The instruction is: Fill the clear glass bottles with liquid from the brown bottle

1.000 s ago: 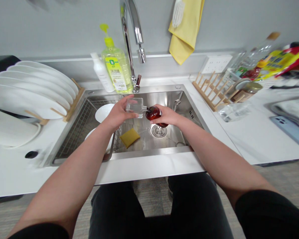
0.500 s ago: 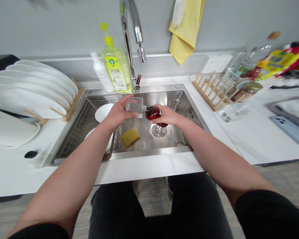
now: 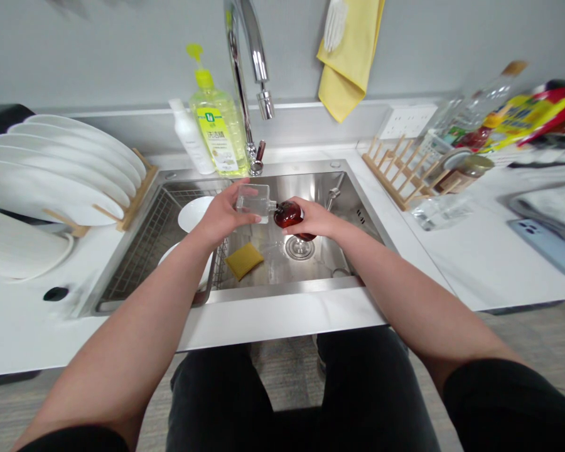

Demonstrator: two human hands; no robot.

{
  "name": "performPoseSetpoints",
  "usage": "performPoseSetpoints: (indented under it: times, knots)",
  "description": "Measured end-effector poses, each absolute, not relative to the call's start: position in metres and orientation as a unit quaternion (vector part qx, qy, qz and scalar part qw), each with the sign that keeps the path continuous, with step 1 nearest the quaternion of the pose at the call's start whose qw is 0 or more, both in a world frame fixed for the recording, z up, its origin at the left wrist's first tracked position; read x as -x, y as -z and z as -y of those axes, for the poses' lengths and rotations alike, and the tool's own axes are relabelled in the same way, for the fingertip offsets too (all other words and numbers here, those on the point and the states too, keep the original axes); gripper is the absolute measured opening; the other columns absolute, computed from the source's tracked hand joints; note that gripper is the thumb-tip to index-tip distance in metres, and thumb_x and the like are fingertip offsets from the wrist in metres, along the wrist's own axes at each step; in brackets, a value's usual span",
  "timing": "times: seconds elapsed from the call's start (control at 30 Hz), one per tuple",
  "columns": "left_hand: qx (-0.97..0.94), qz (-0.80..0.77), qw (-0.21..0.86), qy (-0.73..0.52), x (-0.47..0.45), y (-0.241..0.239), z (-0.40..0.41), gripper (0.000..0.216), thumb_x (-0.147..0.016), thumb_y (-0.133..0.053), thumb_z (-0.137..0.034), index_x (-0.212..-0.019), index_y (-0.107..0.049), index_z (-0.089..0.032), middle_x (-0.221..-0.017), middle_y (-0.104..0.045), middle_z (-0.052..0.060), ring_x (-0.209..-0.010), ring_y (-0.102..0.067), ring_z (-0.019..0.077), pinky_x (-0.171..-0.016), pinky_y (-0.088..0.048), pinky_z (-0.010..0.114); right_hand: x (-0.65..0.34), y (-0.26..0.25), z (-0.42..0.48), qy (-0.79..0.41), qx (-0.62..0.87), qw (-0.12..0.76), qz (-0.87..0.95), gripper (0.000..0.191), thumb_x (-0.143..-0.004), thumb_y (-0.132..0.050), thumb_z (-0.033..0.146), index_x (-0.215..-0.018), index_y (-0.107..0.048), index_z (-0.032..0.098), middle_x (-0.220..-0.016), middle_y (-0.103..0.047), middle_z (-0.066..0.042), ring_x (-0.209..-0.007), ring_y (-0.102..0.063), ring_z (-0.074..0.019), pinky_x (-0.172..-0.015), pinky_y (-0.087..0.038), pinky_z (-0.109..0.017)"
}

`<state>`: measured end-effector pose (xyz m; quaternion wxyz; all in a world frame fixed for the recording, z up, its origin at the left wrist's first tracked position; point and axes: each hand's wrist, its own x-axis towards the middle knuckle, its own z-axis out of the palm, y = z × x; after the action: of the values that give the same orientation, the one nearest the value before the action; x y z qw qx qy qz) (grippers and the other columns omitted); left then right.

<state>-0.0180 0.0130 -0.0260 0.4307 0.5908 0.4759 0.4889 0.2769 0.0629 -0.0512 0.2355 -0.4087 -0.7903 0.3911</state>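
Over the basin of the steel sink (image 3: 343, 188), the person holds two small bottles mouth to mouth. The left hand (image 3: 223, 216) has its grip closed round a clear square bottle (image 3: 253, 199), lying on its side with the neck pointing right. The right hand (image 3: 313, 220) has its grip closed round a rounded amber bottle (image 3: 288, 213), tipped so that its neck meets the neck of the clear one. Both bottles hang above the drain (image 3: 299, 247), clear of the sink floor.

The step in hand looks like a transfer of liquid between the bottles, though no stream can be made out and which bottle is giving cannot be told. The next move would call for keeping the two necks aligned and steady, with any change of tilt made slowly so nothing runs past the openings into the sink.

A yellow sponge (image 3: 243, 260) lies on the sink floor below the left hand, and white dishes (image 3: 194, 213) sit in the wire rack to the left. A green soap bottle (image 3: 215, 129) stands behind, beside the tap (image 3: 249, 75).

Against the earlier frames almost nothing differs: the hands and bottles keep the same pose, and only the view has drifted slightly.
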Motion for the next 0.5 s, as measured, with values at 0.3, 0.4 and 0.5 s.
performPoseSetpoints:
  times: [0.3,0.4,0.5]
  knots:
    - [-0.604,-0.484,0.416,-0.478,0.0213,0.0294,-0.0160,0.117,-0.055,-0.110,-0.032,-0.164,-0.066,-0.026,-0.147,-0.077,0.012,-0.121,-0.076,0.0329,-0.105,-0.064,0.052,-0.2766,0.0493,-0.0611,-0.396,0.409,0.233,0.788,0.067,-0.072,-0.104,0.044,-0.129,-0.073,0.027,-0.120,-0.086,-0.005,-0.115,-0.081,-0.0353,-0.110,-0.060,-0.052]
    - [-0.609,-0.480,0.409,-0.481,0.0220,0.0304,-0.0162,0.115,-0.056,-0.109,-0.031,-0.163,-0.067,-0.027,-0.146,-0.077,0.011,-0.120,-0.076,0.0328,-0.102,-0.065,0.051,-0.2765,0.0481,-0.0606,-0.394,0.407,0.233,0.791,0.068,-0.072,-0.104,0.044,-0.129,-0.073,0.025,-0.121,-0.086,-0.006,-0.115,-0.081,-0.0348,-0.109,-0.059,-0.051]
    - [-0.613,-0.481,0.404,-0.479,0.0223,0.0302,-0.0159,0.113,-0.057,-0.109,-0.031,-0.163,-0.067,-0.028,-0.146,-0.078,0.011,-0.121,-0.076,0.0332,-0.101,-0.066,0.051,-0.2765,0.0485,-0.0609,-0.394,0.405,0.231,0.792,0.067,-0.072,-0.103,0.044,-0.129,-0.073,0.025,-0.120,-0.086,-0.005,-0.114,-0.081,-0.0343,-0.107,-0.059,-0.051]
